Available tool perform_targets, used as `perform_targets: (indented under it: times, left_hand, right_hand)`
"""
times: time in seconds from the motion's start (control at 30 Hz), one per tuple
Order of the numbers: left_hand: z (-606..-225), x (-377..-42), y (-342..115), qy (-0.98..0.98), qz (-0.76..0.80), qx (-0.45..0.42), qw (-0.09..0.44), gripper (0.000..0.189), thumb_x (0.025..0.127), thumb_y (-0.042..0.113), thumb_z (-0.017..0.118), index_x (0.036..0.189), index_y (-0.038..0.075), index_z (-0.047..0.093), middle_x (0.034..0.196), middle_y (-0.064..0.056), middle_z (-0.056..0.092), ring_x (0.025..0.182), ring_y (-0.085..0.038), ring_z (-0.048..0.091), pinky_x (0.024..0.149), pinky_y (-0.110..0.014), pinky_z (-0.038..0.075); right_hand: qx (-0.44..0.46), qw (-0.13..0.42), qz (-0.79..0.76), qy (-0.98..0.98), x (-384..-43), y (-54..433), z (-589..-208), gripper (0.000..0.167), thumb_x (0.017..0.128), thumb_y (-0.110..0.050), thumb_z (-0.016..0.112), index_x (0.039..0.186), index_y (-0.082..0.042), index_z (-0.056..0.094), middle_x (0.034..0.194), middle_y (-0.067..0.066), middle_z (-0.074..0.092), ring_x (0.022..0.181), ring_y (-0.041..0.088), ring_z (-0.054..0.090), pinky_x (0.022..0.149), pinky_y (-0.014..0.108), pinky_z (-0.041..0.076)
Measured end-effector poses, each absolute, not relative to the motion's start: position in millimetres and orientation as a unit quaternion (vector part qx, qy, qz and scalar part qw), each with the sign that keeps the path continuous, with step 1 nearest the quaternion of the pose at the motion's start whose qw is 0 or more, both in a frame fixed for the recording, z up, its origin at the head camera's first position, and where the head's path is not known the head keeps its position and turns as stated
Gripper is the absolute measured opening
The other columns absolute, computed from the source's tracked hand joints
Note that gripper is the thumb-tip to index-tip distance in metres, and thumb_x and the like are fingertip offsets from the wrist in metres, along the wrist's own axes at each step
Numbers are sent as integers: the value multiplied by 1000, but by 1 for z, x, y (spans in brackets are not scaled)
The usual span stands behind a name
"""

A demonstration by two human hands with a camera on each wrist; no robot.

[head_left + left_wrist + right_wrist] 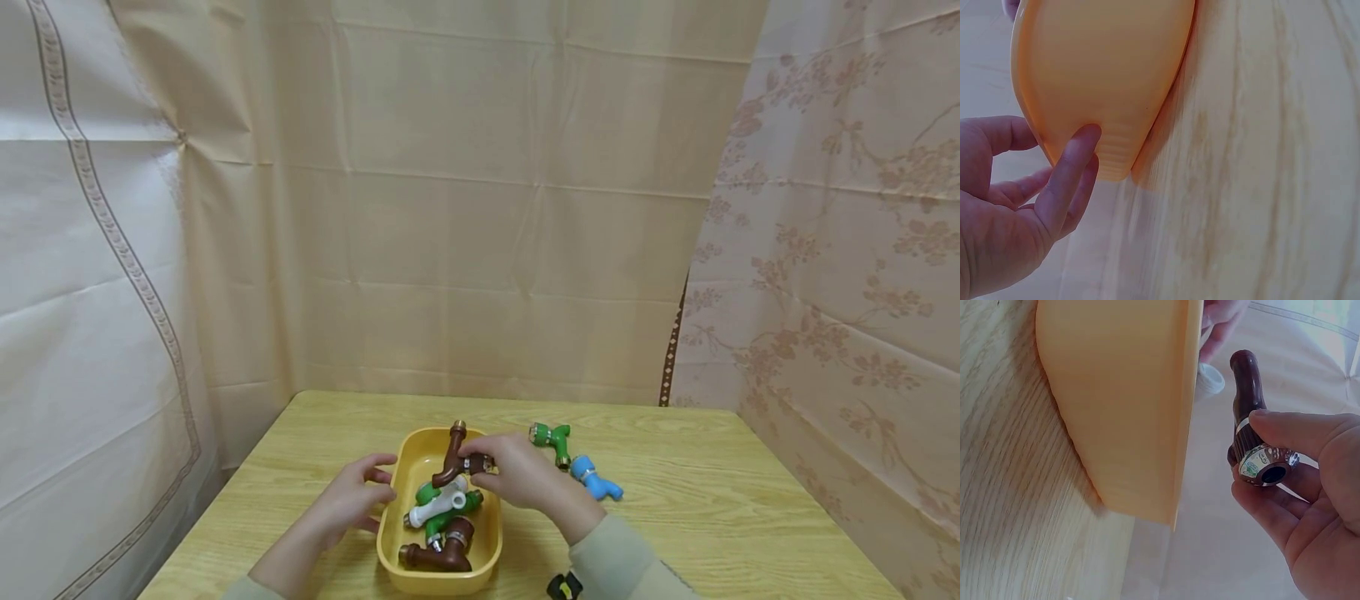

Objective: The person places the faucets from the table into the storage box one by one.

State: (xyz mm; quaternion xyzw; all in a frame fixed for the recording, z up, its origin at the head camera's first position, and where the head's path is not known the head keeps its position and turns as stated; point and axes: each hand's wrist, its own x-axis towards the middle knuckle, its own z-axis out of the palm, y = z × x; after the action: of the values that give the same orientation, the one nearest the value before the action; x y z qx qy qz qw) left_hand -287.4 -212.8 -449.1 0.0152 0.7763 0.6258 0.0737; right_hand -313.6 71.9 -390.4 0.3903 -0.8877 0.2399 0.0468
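Note:
A brown water tap [452, 463] with a brass-coloured threaded end is pinched between the thumb and fingers of my right hand [517, 473], above the far part of a yellow plastic tub [387, 533]. The right wrist view shows the tap's handle end [1263, 465] facing the palm. Inside the tub lie a white tap [438, 504], green tap parts [435, 529] partly under it, and another brown tap [446, 552] near the front. My left hand [348, 500] is at the tub's left side, its loosely bent fingers touching the outer wall [1110, 81].
On the table [675, 517], right of the tub, lie a green tap [555, 442] and a blue tap [595, 478]. A small black and yellow thing [564, 586] sits by my right sleeve at the front. Curtains [510, 208] hang behind and on both sides.

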Motion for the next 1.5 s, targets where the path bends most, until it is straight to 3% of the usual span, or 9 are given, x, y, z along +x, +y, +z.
perform_targets:
  times: [0.23,0.67,1.5]
  left_hand:
    - [-451,-288,-214,773,630,23,73,66,86,-1,64,148,-3,43,120,-25,49,96,-32,62,64,-50,63]
    - [-452,-288,-215,766,637,35,75,66,85,-1,63,148,-5,42,120,-26,49,95,-32,63,65,-51,63]
    - [-451,-286,-216,764,639,45,79,66,85,1,63,148,-5,42,117,-23,49,92,-30,63,65,-49,63]
  right_hand:
    - [410,57,216,-885,-311,63,-392,29,89,-13,79,118,-18,74,106,-10,72,88,0,61,76,20,55]
    - [434,25,199,-878,-302,47,-393,29,89,-12,80,116,-21,74,106,-15,70,87,-3,58,76,17,52]
    - [509,47,156,-845,-288,27,-397,30,85,-10,83,112,-20,75,106,-16,71,90,-7,59,79,10,48]
